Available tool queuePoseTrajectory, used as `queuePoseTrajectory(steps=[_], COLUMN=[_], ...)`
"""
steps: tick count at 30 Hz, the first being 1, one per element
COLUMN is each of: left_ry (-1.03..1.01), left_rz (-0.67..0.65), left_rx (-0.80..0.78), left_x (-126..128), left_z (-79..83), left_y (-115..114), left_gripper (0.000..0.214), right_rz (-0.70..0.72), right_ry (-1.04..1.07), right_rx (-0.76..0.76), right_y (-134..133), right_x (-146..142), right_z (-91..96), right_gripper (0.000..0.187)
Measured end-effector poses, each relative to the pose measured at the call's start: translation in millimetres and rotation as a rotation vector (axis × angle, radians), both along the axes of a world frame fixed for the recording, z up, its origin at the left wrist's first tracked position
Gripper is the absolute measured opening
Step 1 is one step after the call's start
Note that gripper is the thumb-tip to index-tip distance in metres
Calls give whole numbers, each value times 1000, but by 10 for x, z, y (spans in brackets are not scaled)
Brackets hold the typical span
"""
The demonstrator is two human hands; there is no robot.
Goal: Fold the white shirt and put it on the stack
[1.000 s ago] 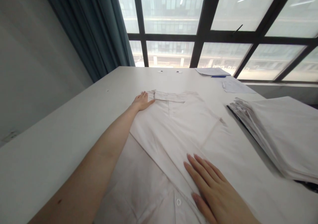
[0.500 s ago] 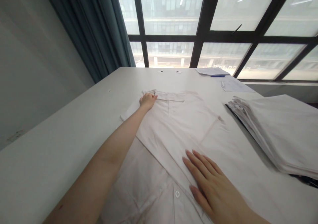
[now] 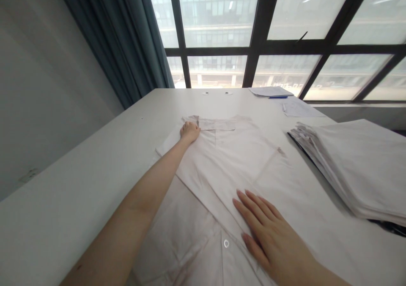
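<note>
A white button-up shirt (image 3: 228, 159) lies spread on the white table (image 3: 79, 172), its collar end pointing toward the window. My left arm stretches far forward, and my left hand (image 3: 189, 132) is closed on the shirt's fabric near the far left corner, beside the collar. My right hand (image 3: 266, 231) lies flat and open on the near part of the shirt, fingers spread, next to a white button (image 3: 226, 243).
A tall stack of folded white garments (image 3: 358, 167) lies at the right of the table. Papers (image 3: 298, 107) and a blue pen (image 3: 278, 96) lie near the far edge by the window. A dark curtain (image 3: 127, 45) hangs at the far left.
My left hand went from lying flat at the shirt's far corner to gripping the fabric and drawing it slightly inward. My right hand stayed pressed in place.
</note>
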State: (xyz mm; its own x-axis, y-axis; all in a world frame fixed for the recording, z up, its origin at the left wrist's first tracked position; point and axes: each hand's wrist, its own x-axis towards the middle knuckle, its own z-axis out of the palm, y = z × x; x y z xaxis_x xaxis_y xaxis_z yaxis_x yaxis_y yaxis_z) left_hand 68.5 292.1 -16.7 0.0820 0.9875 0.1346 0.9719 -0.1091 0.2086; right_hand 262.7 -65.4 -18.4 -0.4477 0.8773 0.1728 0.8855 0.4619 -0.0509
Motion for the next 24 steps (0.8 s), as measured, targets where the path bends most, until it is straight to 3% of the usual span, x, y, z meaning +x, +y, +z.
queuePoseTrajectory(steps=[3, 5, 10, 15, 19, 24], left_ry=[34, 66, 151, 173, 181, 208], left_rz=[-42, -136, -376, -385, -401, -416], left_rx=[55, 54, -80, -98, -111, -124], left_x=[21, 32, 35, 16, -138, -392], left_z=[13, 8, -29, -31, -4, 14], left_y=[-116, -193, -345, -484, -648, -1073], left_gripper=[54, 59, 58, 61, 64, 66], right_rz=[-4, -5, -12, -19, -25, -24], right_ry=[12, 21, 36, 72, 62, 74], right_rx=[-16, -30, -41, -55, -65, -41], right_y=[-13, -15, -15, -29, -41, -54], right_x=[2, 3, -5, -9, -11, -13], right_z=[7, 10, 2, 2, 12, -5], right_gripper=[60, 60, 59, 59, 58, 56])
